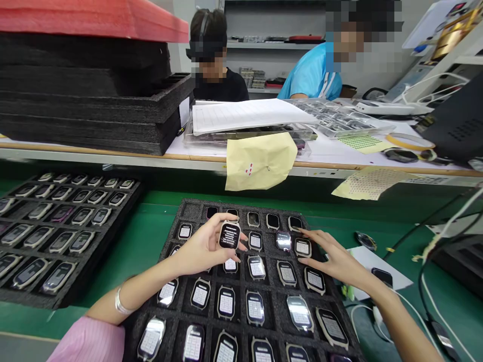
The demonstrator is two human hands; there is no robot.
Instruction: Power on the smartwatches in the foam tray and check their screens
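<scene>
Raised over the black foam tray (241, 276), my left hand (206, 246) pinches a strapless smartwatch (230, 236) by its edges. Small white text shows on that watch's dark screen. My right hand (335, 256) reaches in from the right, with thumb and fingertips at opposite edges of another smartwatch (303, 247) at the tray's right side. This second watch has a light screen with lines on it and sits at its slot. Rows of similar smartwatches fill the slots, many with lit white screens, such as the watch (226, 302) below my left hand.
Another foam tray of watches (60, 216) lies at left. Stacked black foam trays (86, 100) under a red one (94, 20) stand on the shelf (204, 163). Papers (249, 115) and clear plastic trays (339, 118) lie there too. Cables (426, 281) run at right. Two people sit opposite.
</scene>
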